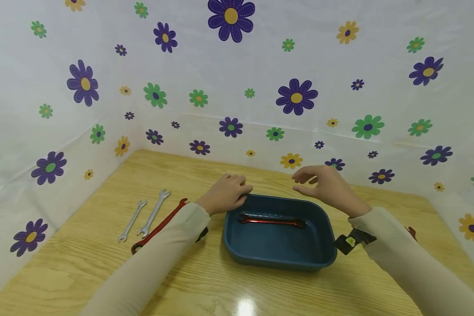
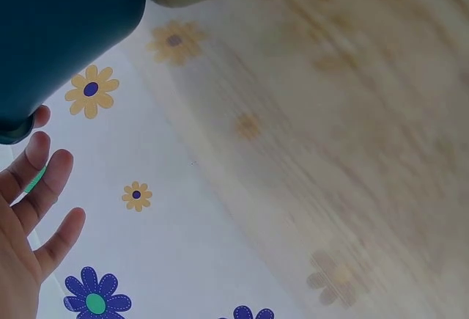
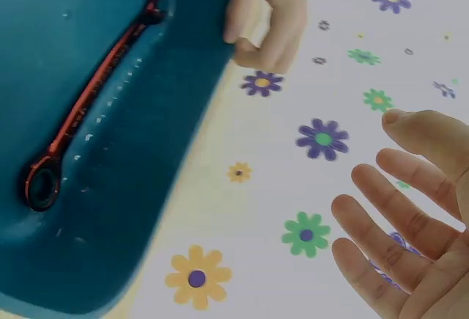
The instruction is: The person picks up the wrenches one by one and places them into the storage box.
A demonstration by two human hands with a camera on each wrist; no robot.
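A dark blue rectangular tray sits on the table with a red combination wrench lying along its far inner side. At the far left corner my left hand pinches the tray's rim, the thumb on the inner side and other fingers beyond it. The left wrist view shows several of its fingers spread just past the tray edge. My right hand hovers near the far right rim, fingers relaxed and parted from the thumb. Nothing lies in the right palm.
Left of the tray lie a small silver wrench, a larger silver wrench and a long red wrench, partly behind the left sleeve. A red tool end shows beside the right sleeve. A flowered sheet encloses the wooden table.
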